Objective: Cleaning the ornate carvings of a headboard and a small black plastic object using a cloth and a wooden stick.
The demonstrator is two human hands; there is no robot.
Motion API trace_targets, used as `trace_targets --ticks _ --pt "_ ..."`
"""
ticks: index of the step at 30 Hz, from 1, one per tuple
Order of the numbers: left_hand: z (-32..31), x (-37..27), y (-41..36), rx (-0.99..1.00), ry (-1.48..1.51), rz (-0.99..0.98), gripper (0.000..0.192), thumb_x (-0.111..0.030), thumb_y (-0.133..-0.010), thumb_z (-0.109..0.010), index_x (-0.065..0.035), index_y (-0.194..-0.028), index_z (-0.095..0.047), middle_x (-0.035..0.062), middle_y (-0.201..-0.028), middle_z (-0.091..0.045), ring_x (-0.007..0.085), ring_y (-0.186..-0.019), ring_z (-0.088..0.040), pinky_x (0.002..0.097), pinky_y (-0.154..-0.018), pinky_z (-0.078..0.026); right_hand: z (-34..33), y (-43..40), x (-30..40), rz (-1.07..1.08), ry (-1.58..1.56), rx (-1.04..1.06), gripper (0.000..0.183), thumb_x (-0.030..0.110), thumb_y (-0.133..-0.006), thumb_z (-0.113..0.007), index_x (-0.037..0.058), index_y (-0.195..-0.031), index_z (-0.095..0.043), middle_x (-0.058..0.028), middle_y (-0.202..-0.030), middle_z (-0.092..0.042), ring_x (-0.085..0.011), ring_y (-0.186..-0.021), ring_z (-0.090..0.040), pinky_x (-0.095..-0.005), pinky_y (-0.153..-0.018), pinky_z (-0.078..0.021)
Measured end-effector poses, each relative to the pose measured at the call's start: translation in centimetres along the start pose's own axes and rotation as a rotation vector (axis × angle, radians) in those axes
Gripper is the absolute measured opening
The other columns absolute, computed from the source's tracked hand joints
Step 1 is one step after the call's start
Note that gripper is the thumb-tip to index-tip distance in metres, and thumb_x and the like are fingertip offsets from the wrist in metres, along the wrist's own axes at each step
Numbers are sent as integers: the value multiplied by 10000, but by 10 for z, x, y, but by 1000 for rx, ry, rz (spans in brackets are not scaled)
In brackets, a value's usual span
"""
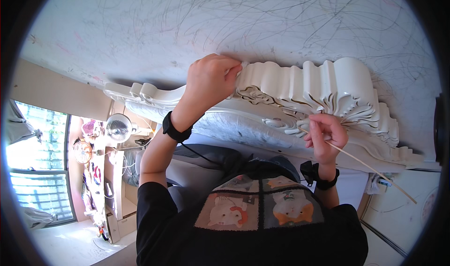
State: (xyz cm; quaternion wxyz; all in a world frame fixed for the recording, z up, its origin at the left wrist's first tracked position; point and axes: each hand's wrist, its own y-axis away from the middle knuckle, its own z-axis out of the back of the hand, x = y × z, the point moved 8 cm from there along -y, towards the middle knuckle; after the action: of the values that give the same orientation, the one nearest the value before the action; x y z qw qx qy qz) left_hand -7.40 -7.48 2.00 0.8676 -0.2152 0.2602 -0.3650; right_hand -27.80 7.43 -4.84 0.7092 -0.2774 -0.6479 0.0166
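Before me, a cream-white carved headboard (285, 77) with gold-lined scrolls and leaf relief stands against a wall. My left hand (212, 78) is at its top edge, left of the raised centre crest. Thumb and fingertips pinch a small white wad (245, 65), perhaps tissue, mostly hidden by the fingers. Lower and to the right, my right hand (327, 136) grips a thin wooden stick (374, 170) close to the leaf carving. The stick's long end slants down to the right, and its short end points at the carving. Something whitish shows in the right palm, too small to tell.
The wall (246, 20) behind the headboard is covered in scribbles. A padded, worn grey-white panel (225, 127) lies below the carved rail. To the left are a white fan (119, 128), cluttered shelves and a window (38, 160). A dark object (438, 129) is at the right rim.
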Motion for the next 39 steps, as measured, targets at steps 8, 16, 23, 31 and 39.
trace_targets --ticks 8,16,23,31,39 --pt "-4 -2 -4 36 -85 41 76 -91 -742 -636 -42 -769 -687 131 -708 -644 303 -618 -617 340 -560 -488 0 0 -1 36 9 0 86 -51 -810 -589 -33 -889 -620 -45 -624 -600 -61 -428 -538 -173 -412 -403" --pt "-9 25 -1 206 376 96 161 -69 -751 -664 -13 -902 -676 123 -801 -668 219 -604 -596 282 -590 -468 0 -2 1 53 26 17 95 -59 -803 -589 -27 -887 -621 -46 -631 -604 -58 -439 -539 -179 -434 -427" --pt "-21 37 0 280 454 256 198 -122 -749 -690 -4 -907 -680 112 -711 -652 120 -569 -511 264 -568 -430 -2 -3 2 68 60 27 95 -65 -793 -592 -26 -874 -621 -52 -641 -615 -69 -457 -555 -182 -445 -430" --pt "-19 28 -3 146 266 289 137 -128 -752 -659 -26 -839 -682 143 -590 -580 221 -493 -525 313 -515 -419 0 -3 6 121 132 7 112 -88 -772 -599 -31 -865 -622 -84 -664 -631 -98 -454 -575 -188 -443 -437" --pt "-23 30 -5 339 272 304 181 -73 -780 -635 39 -922 -646 134 -750 -658 146 -689 -587 265 -688 -466 -1 -3 7 94 110 30 105 -85 -786 -590 -39 -875 -618 -84 -688 -634 -91 -468 -579 -190 -452 -455"
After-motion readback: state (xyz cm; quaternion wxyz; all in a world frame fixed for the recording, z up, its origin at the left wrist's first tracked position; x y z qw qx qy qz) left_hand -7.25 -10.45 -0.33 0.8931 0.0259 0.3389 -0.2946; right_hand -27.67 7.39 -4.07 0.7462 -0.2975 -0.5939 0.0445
